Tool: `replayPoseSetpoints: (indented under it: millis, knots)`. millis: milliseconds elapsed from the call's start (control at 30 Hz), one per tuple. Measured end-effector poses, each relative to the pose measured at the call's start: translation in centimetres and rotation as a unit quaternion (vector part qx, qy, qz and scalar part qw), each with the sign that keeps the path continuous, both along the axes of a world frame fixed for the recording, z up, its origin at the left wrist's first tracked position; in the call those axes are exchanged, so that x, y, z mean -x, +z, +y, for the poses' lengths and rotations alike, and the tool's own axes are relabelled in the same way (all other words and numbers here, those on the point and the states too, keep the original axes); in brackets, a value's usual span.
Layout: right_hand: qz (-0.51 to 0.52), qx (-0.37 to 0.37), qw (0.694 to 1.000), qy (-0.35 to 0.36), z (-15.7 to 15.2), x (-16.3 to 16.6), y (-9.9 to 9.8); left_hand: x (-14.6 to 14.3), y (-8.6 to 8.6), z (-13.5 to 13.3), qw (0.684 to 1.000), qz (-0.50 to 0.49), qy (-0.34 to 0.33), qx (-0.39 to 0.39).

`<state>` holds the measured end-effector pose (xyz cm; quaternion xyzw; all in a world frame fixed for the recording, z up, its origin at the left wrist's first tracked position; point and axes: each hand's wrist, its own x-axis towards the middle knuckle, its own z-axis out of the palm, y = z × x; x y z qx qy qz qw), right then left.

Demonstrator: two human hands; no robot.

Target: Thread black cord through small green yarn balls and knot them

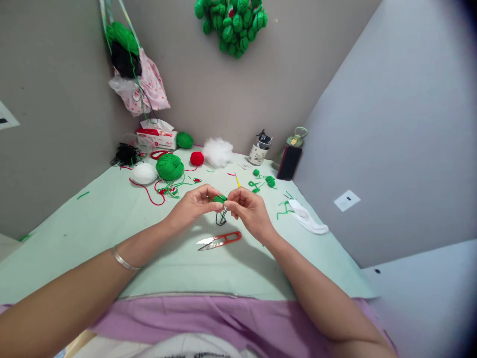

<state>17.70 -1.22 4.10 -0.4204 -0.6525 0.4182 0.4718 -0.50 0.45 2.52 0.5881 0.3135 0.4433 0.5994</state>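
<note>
Between my two hands, above the middle of the table, is a small green crocheted piece (219, 199) with dark strands across it. My left hand (199, 201) pinches it from the left, thumb below and fingers above. From the right, my right hand (248, 206) closes thumb and fingers on its edge; whether a needle is in that pinch is too small to tell. Loops of black yarn (221, 217) hang beneath the piece. Just nearer to me lie thread snips (227, 238) with an orange-red handle, blades pointing left. A yellow crochet hook (237, 181) lies behind my right hand.
Back left are green yarn (170, 166), white yarn (144, 174), red yarn (197, 158), black yarn (127, 155) and a tissue box (158, 139). White stuffing (218, 151), a jar (260, 150) and a phone (289, 162) stand behind. Small green pieces (270, 181) lie right.
</note>
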Motion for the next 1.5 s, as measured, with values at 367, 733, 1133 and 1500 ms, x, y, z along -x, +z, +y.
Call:
replayPoseSetpoints:
  millis: [367,733,1133,1500]
  knots:
    - [-0.057,-0.044,0.997,0.020,0.3,-0.9,0.7,-0.1,-0.3,0.0,0.997,0.059,-0.041,0.027]
    - [0.112,0.082,0.990,0.038,1.3,-1.6,0.8,0.1,-0.3,0.2,0.995,0.033,-0.067,0.060]
    - [0.076,0.044,0.996,0.010,1.2,-1.5,0.7,-0.1,-0.5,0.3,0.995,0.062,-0.066,0.038]
    - [0.152,0.171,0.971,0.071,2.2,-4.6,2.7,0.2,-0.7,0.4,0.988,0.053,-0.116,0.091]
